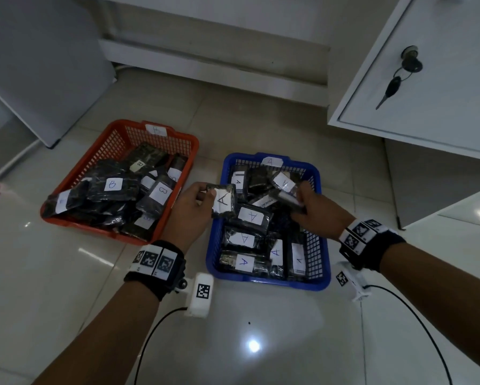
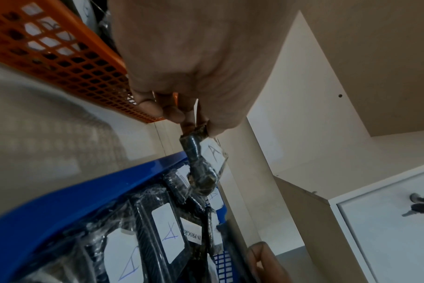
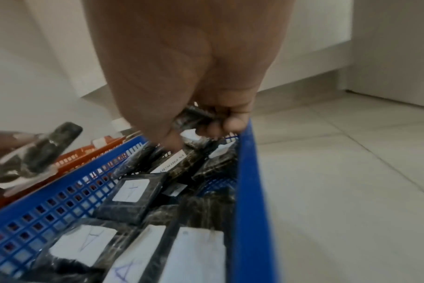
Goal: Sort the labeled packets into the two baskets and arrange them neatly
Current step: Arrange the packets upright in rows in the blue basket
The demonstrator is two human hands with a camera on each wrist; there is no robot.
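Two mesh baskets stand on the floor. The red basket point(image 1: 116, 140) at the left holds several dark packets with white B labels. The blue basket point(image 1: 321, 259) at the right holds several packets labeled A. My left hand point(image 1: 197, 201) pinches a dark packet with an A label point(image 1: 224, 202) over the blue basket's left rim point(image 2: 61, 201); the same A packet point(image 2: 201, 164) hangs below my fingers in the left wrist view. My right hand point(image 1: 308, 202) grips another dark packet point(image 1: 290, 198) inside the blue basket near its far right side; this packet point(image 3: 194, 116) shows between my curled fingers.
A white cabinet door point(image 1: 433, 79) with keys in its lock point(image 1: 408, 65) stands at the right. A grey cabinet point(image 1: 38, 65) is at the left and a white plinth point(image 1: 219, 56) behind. Glossy tiled floor point(image 1: 261, 343) lies in front of the baskets.
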